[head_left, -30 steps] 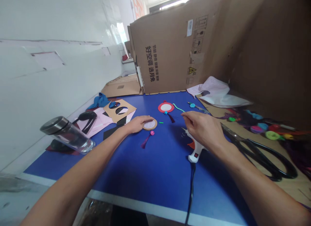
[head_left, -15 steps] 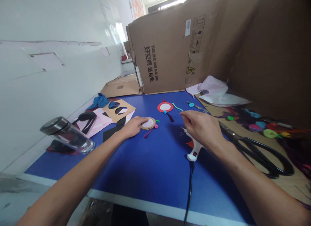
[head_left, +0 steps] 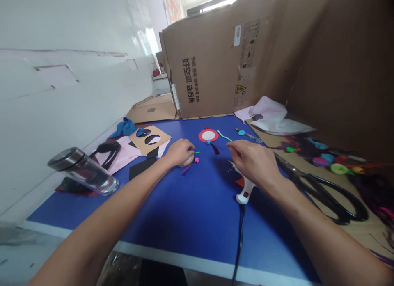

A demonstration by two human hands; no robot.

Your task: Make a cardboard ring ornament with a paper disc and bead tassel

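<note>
Left hand [head_left: 181, 151] laid over a tan-rimmed disc [head_left: 187, 162] on the blue table [head_left: 184, 212], fingers curled; disc mostly covered, and whether it is gripped cannot be told. Right hand [head_left: 250, 156] raised over the glue gun [head_left: 243, 195], fingers curled in, thumb and forefinger drawn together; contents of the grip cannot be told. A green strip [head_left: 224, 136] is seen running up to the right hand's outline; contact unclear. Glue gun partly hidden by that hand, its black cord [head_left: 239, 241] led over the near edge.

Pink bead [head_left: 197, 159] and purple tassel [head_left: 186, 169] seen just beside the disc; short green piece [head_left: 197, 152] also near it. Farther off, a red ring with white centre [head_left: 208, 135] is laid flat, dark tassel [head_left: 215, 149] attached by a blue bead [head_left: 208, 142].

On the right, black-handled scissors [head_left: 334, 195] are laid on cardboard. On the left, holed cardboard [head_left: 160, 137] is stacked on paper, beside a tilted bottle [head_left: 89, 173]. Far side closed by a large box [head_left: 212, 72].
</note>
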